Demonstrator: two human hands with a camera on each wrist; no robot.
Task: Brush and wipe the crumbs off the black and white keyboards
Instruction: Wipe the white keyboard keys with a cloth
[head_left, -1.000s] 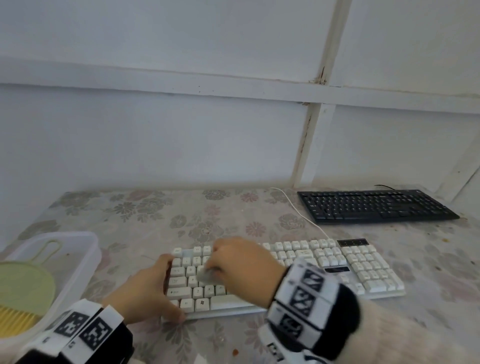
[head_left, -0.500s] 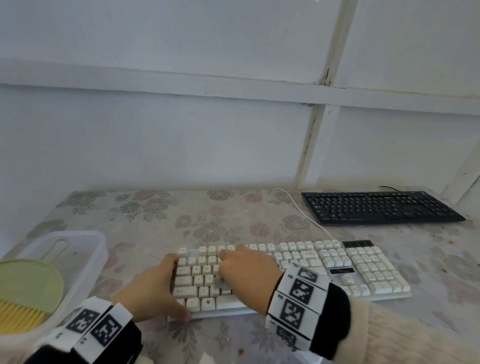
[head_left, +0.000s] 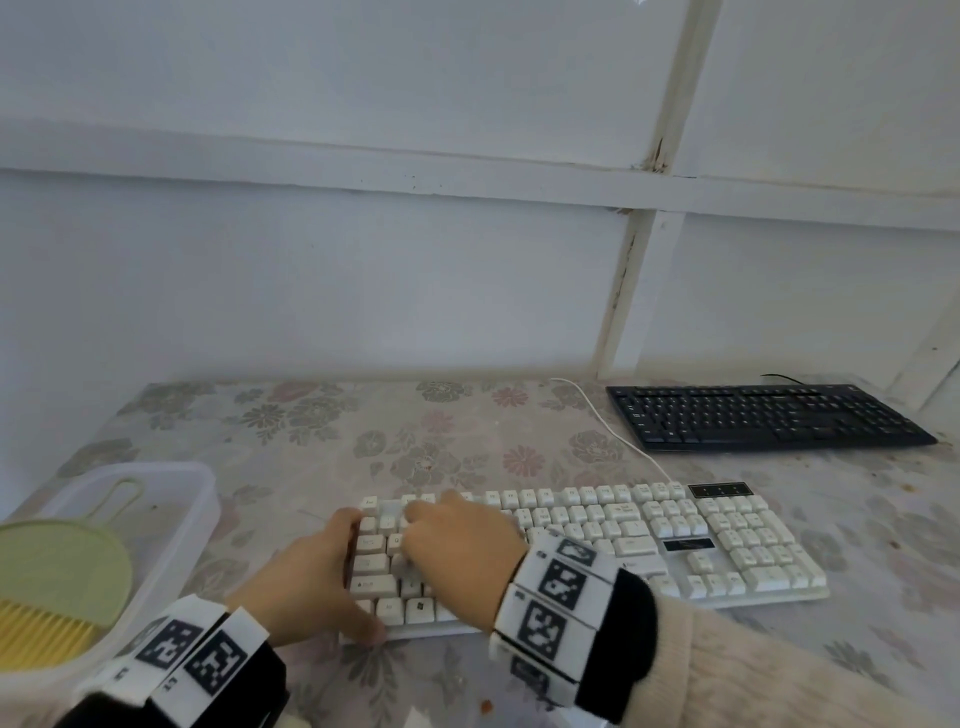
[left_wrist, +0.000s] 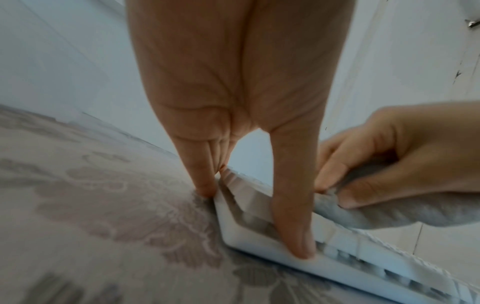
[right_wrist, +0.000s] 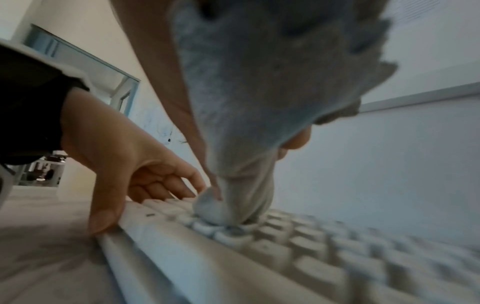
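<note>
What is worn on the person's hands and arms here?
The left hand and right hand are bare. Each wrist has a white band with black square markers over a black cuff; a cream knit sleeve covers the right forearm.

**Tabletop layout**

Flowered tabletop (head_left: 311, 441). White keyboard (head_left: 649, 530) near the front edge, middle; its cable (head_left: 602, 415) runs toward the back edge. Black keyboard (head_left: 763, 415) near the back-right corner. Clear plastic tub (head_left: 197, 499) at the left edge, front.

We had the grey cloth (right_wrist: 259, 92) bunched down on the white keyboard (right_wrist: 285, 259) keys, left hand (right_wrist: 124, 156) braced against its corner.
</note>
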